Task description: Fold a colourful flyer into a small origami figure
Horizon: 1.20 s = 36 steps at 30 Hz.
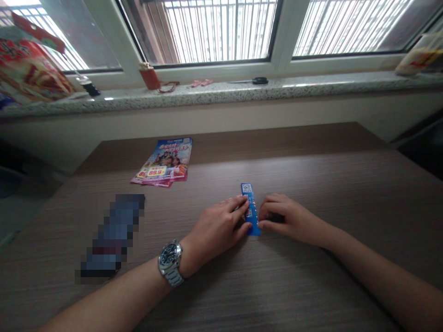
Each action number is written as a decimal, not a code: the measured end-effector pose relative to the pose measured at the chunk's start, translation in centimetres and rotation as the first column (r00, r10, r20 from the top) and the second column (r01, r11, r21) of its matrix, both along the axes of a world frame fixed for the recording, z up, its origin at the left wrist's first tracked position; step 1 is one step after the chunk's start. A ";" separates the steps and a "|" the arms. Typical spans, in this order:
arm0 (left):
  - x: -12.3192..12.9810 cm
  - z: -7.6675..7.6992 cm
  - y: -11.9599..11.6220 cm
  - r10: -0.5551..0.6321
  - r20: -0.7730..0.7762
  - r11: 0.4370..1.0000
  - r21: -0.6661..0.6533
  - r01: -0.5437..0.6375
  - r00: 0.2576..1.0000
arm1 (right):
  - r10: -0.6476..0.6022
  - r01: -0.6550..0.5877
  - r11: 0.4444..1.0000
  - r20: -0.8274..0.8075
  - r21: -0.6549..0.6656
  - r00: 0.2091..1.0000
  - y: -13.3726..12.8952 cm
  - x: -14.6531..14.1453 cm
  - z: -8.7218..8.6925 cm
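My left hand (221, 224) rests, fingers and thumb extended and unclenched, on a narrow blue printed strip (252, 213) near the middle of the bench (311, 159). My right hand (292, 219) curls loosely at the strip's right edge; whether finger and thumb pinch it, I cannot tell. A stack of flyers (169, 159) lies beyond, toward the bench's far edge.

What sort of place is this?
Probably a room in a home or small office: a brown wood-grain table stands in front of a speckled grey stone windowsill and white-framed windows facing barred railings.
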<state>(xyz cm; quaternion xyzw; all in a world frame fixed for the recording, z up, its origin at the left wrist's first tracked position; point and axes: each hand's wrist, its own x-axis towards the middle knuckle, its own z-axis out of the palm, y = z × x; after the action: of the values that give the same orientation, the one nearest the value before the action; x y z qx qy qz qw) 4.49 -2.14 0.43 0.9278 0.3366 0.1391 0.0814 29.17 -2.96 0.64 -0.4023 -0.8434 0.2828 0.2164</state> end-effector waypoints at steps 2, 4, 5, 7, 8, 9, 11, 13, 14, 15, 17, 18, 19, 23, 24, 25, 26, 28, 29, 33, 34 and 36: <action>0.1 0.0 0.0 0.000 -0.003 1.000 -0.001 0.000 1.000 | -0.094 0.092 0.995 -0.061 -0.029 0.994 0.1 -0.1 -0.1; 0.1 0.0 -0.1 0.002 -0.003 1.000 -0.003 -0.002 1.000 | -0.165 0.162 0.986 -0.085 -0.034 0.983 0.3 -0.2 -0.3; 0.1 0.0 -0.1 0.003 -0.002 1.000 -0.003 -0.003 1.000 | -0.182 0.180 0.983 -0.085 -0.027 0.980 0.3 -0.3 -0.4; 0.1 0.0 -0.1 0.006 -0.001 1.000 -0.004 -0.006 1.000 | -0.193 0.192 0.981 -0.077 -0.018 0.978 0.4 -0.5 -0.6; 0.0 0.0 -0.1 0.007 -0.001 1.000 -0.005 -0.007 1.000 | -0.192 0.191 0.981 -0.071 -0.016 0.979 0.4 -0.6 -0.6; 0.0 0.0 -0.1 0.008 -0.004 1.000 -0.007 -0.008 1.000 | -0.191 0.190 0.982 -0.064 -0.014 0.980 0.5 -0.7 -0.7; 0.0 0.0 -0.1 0.006 -0.009 1.000 -0.012 -0.006 1.000 | -0.193 0.193 0.981 -0.051 -0.011 0.980 0.5 -0.8 -0.7; 0.0 0.0 -0.1 0.008 -0.009 1.000 -0.012 -0.008 1.000 | -0.195 0.194 0.981 -0.034 -0.008 0.980 0.5 -0.8 -0.6; 0.0 0.0 -0.1 0.010 -0.008 1.000 -0.012 -0.010 1.000 | -0.193 0.193 0.981 -0.026 -0.007 0.981 0.5 -0.8 -0.6; 0.0 0.0 -0.1 0.013 -0.009 1.000 -0.012 -0.013 1.000 | -0.187 0.187 0.982 -0.019 -0.006 0.982 0.5 -0.8 -0.5; 0.0 0.0 -0.2 0.017 -0.016 1.000 -0.016 -0.017 1.000 | -0.167 0.167 0.986 -0.003 0.003 0.986 0.6 -0.8 -0.5; 0.0 0.0 -0.2 0.017 -0.020 1.000 -0.019 -0.018 1.000 | -0.156 0.156 0.988 0.007 0.013 0.988 0.6 -0.7 -0.4; 0.0 0.1 -0.2 0.017 -0.024 1.000 -0.021 -0.018 1.000 | -0.145 0.144 0.989 0.020 0.025 0.989 0.6 -0.7 -0.4; 0.0 0.1 -0.3 0.024 -0.026 0.999 -0.023 -0.025 0.999 | -0.095 0.092 0.995 0.072 0.046 0.993 0.4 -0.6 -0.4; 0.0 0.1 -0.2 0.024 -0.025 0.999 -0.023 -0.025 0.999 | -0.079 0.076 0.996 0.080 0.042 0.994 0.4 -0.5 -0.5; 0.0 0.1 -0.2 0.025 -0.022 0.999 -0.022 -0.025 0.999 | -0.062 0.060 0.998 0.087 0.036 0.994 0.4 -0.5 -0.5; 0.0 0.0 -0.2 0.023 -0.019 1.000 -0.020 -0.024 1.000 | -0.045 0.042 0.998 0.089 0.036 0.995 0.3 -0.5 -0.6; 0.0 0.0 -0.2 0.020 -0.012 1.000 -0.015 -0.021 1.000 | -0.015 0.012 0.999 0.089 0.034 0.996 0.2 -0.4 -0.7; 0.1 0.1 -0.2 0.020 -0.009 1.000 -0.012 -0.020 1.000 | -0.001 -0.002 0.999 0.092 0.034 0.996 0.1 -0.4 -0.7; 0.1 0.1 -0.2 0.023 -0.006 1.000 -0.008 -0.023 1.000 | 0.054 -0.058 0.998 0.111 0.027 0.992 -0.2 -0.4 -0.2; 0.1 0.1 -0.3 0.022 -0.008 1.000 -0.010 -0.022 1.000 | 0.067 -0.070 0.997 0.114 0.021 0.991 -0.3 -0.4 0.0; 0.0 0.1 -0.2 0.019 -0.011 1.000 -0.014 -0.019 1.000 | 0.091 -0.092 0.996 0.112 0.004 0.990 -0.3 -0.5 0.3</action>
<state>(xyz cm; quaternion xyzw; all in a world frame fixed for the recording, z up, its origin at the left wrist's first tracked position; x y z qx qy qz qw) 4.53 -2.39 0.54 0.9247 0.3468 0.1323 0.0847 28.72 -3.31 0.96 -0.3775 -0.8730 0.2655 0.1575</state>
